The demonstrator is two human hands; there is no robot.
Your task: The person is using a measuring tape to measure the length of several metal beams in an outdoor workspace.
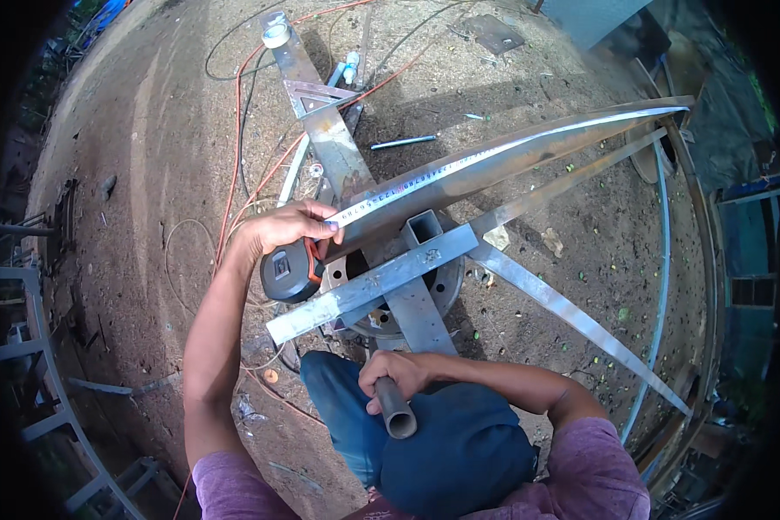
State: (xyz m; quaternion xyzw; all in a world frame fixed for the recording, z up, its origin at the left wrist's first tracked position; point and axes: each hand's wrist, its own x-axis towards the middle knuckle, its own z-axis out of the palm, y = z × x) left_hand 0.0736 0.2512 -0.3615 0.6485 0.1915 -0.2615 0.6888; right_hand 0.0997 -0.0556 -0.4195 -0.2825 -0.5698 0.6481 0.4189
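My left hand (pixel 279 229) is closed on a tape measure (pixel 291 271) with a dark grey and orange case. Its thumb presses the white blade (pixel 425 178), which runs out along a long rusty steel beam (pixel 494 173) to the far right. My right hand (pixel 400 373) wraps round a grey round pipe (pixel 398 411), its hollow end facing up above my lap. Between the hands, a square steel tube (pixel 373 283) lies across a flat steel bar (pixel 420 314). A short square tube (pixel 424 227) shows its hollow end beside the beam. Beneath sits a round metal wheel rim (pixel 448 295).
A roll of tape (pixel 276 35) and a triangular metal frame (pixel 321 94) rest on the far flat bar. Red hose (pixel 237 147) and dark cables trail over the dirt ground. Another flat bar (pixel 581 325) slants off right. A metal frame (pixel 39 334) stands at left.
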